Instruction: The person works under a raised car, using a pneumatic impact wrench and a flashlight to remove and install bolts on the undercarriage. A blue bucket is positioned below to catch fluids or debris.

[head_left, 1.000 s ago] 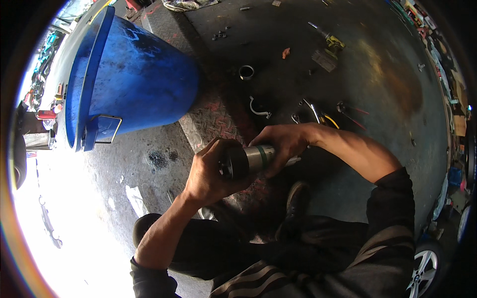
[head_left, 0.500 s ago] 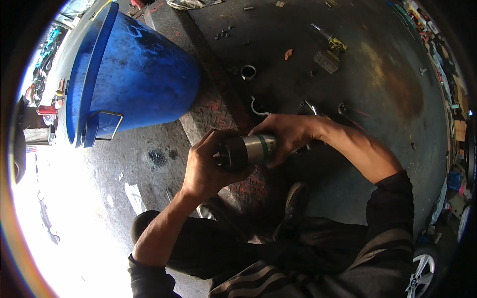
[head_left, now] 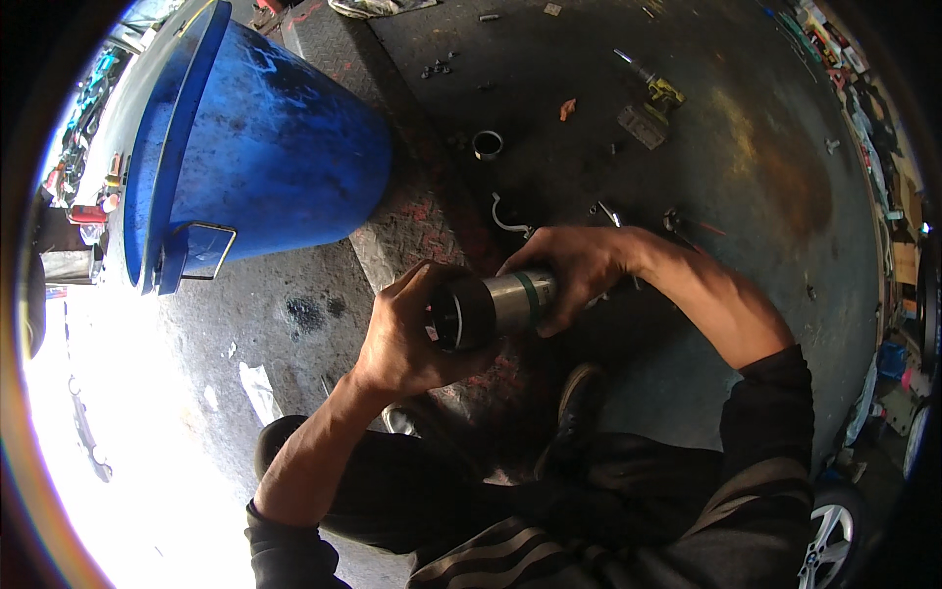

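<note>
Between my two hands is a silver metal cylinder (head_left: 510,301) with a dark green band and a black collar (head_left: 475,310) at its left end. My left hand (head_left: 394,339) is closed round the collar, its fingers partly hidden behind it. On the other end, my right hand (head_left: 581,270) grips the metal body by the green band. The collar's left end looks hollow and dark, with a pale streak inside. Beyond my right hand, a curved metal clamp (head_left: 503,216) and a metal hand tool (head_left: 610,213) lie on the floor.
A large blue bin (head_left: 285,147) with a wire handle is at left, beside a worn red metal ramp (head_left: 407,201). Farther off lie a metal ring (head_left: 488,145), a yellow-green cordless power tool (head_left: 665,92) and several small bolts (head_left: 438,69). At lower right is a wheel (head_left: 829,538).
The cylinder has turned slightly, and more of the collar's hollow end shows. Both hands keep their hold, with little shift in place.
</note>
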